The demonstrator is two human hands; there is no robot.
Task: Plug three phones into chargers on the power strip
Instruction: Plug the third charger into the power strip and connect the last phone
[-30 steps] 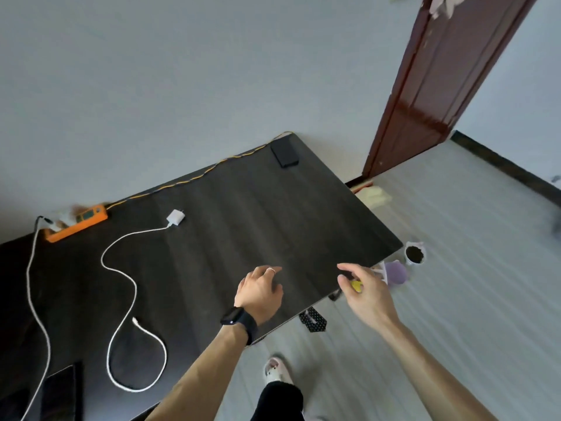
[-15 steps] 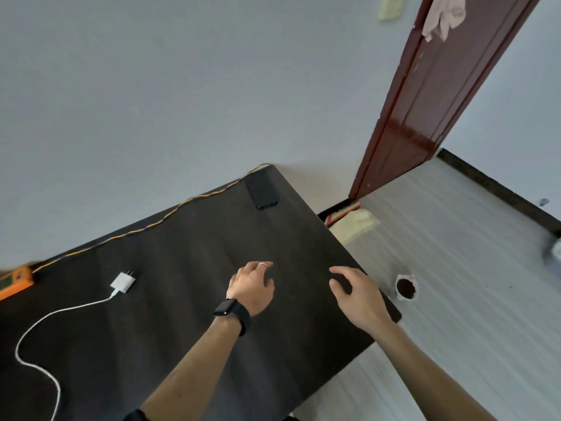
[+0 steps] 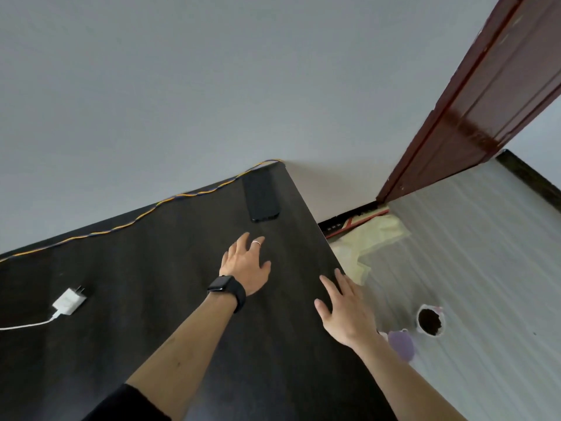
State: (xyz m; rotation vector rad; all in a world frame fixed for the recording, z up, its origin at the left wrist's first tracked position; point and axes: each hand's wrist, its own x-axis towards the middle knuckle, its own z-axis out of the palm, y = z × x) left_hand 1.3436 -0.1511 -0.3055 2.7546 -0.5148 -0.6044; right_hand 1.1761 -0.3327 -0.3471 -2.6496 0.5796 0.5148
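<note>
Phone (image 3: 261, 198) — far table corner | just beyond left hand (image 3: 246, 265) | untouched

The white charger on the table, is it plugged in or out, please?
Out: the white charger lies on the black table, its prongs bare.

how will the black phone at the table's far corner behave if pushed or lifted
The black phone is a thin flat slab, so it likely stays stiff and won't roll. Lying flush on the smooth dark table, it probably slides easily when pushed, and its low edges may be hard to pinch.
</note>
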